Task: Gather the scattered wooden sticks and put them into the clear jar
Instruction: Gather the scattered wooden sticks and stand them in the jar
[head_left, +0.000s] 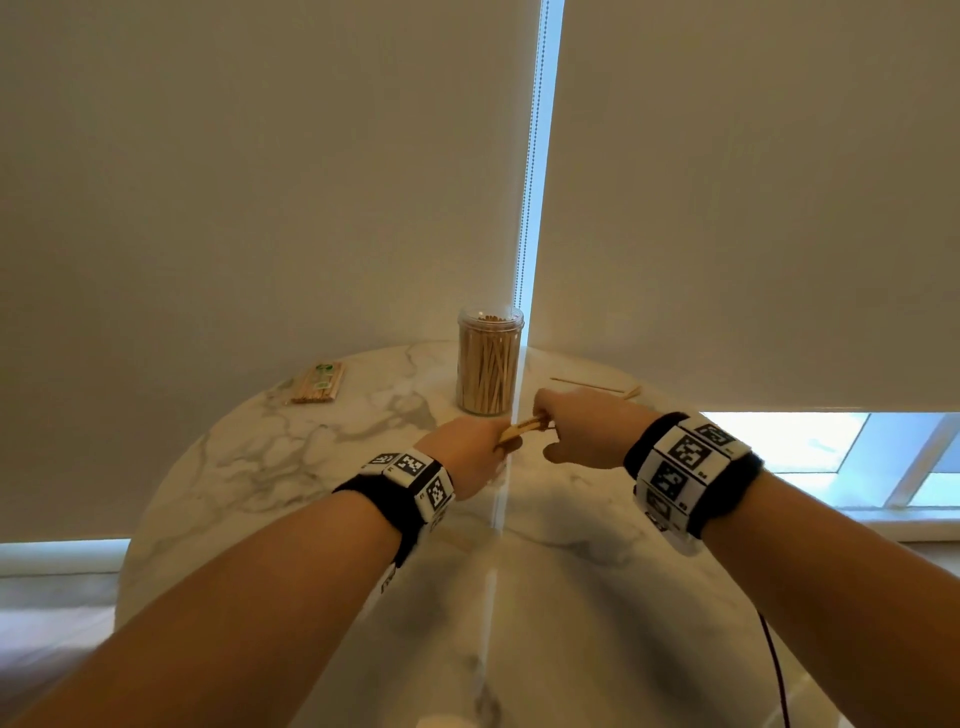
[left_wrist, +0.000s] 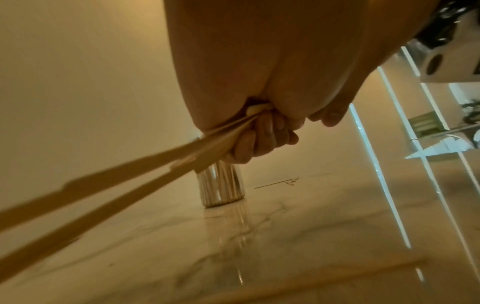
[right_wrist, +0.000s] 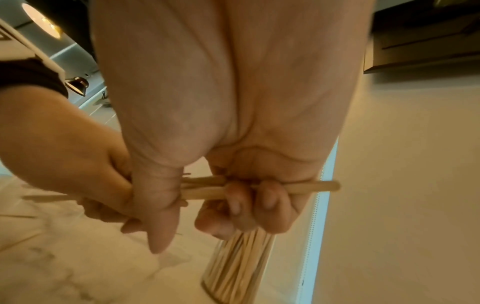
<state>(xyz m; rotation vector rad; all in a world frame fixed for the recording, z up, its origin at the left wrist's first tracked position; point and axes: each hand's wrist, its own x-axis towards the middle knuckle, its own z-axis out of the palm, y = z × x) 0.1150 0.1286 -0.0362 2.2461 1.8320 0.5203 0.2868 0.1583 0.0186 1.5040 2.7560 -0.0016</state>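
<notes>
A clear jar (head_left: 488, 364) packed with upright wooden sticks stands at the far side of the round marble table (head_left: 291, 467). Just in front of it, both hands hold one small bundle of wooden sticks (head_left: 525, 427) level between them. My left hand (head_left: 475, 449) grips the bundle's left end, and my right hand (head_left: 566, 426) curls its fingers round the right end. In the left wrist view the left hand (left_wrist: 259, 139) clasps the sticks (left_wrist: 130, 174), with the jar (left_wrist: 221, 185) behind. The right wrist view has the right hand (right_wrist: 249, 201) wrapped round the sticks (right_wrist: 306, 186) above the jar (right_wrist: 239, 267).
A few loose sticks (head_left: 592, 385) lie on the table to the right of the jar, by the window blind (head_left: 753, 208). A wrapped pack of sticks (head_left: 317, 384) lies at the table's far left edge. A dark cable (head_left: 774, 670) hangs at the near right.
</notes>
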